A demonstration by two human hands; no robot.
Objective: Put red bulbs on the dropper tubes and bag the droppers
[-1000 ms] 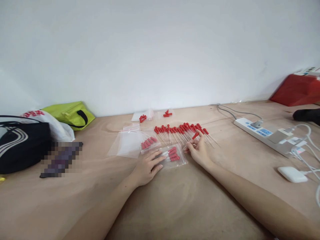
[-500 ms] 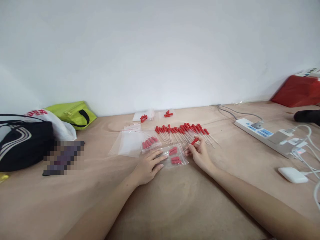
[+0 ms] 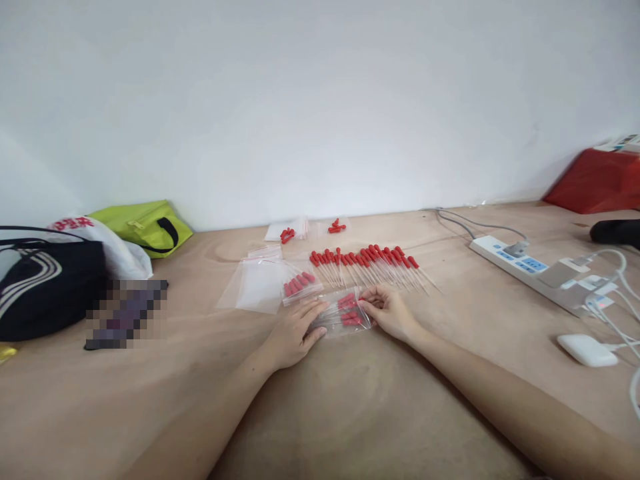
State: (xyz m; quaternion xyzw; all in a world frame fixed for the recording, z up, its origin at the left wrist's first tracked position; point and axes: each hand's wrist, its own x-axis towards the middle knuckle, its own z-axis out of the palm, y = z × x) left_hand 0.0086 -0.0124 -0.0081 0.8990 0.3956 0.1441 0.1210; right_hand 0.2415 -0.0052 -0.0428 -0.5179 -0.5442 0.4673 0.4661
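A small clear zip bag (image 3: pixel 345 312) holding several red-bulbed droppers lies on the tan table between my hands. My left hand (image 3: pixel 295 330) rests on the bag's left end, fingers stretched flat on it. My right hand (image 3: pixel 387 310) is at the bag's right edge, fingers pinched at the opening on a dropper that is partly inside. Behind the bag lies a row of several loose red-bulbed droppers (image 3: pixel 367 261). A second filled bag (image 3: pixel 300 285) lies to the left.
Empty clear bags (image 3: pixel 255 285) lie left of the filled one; two small bags with red bulbs (image 3: pixel 310 230) sit near the wall. A power strip (image 3: pixel 530 270) with cables and a white charger (image 3: pixel 585 349) are at right. Black, white and green bags (image 3: pixel 140 228) are at left.
My right hand picked a dropper from the row, carried it down and left, and now has it at the bag's opening. My left hand stayed on the bag.
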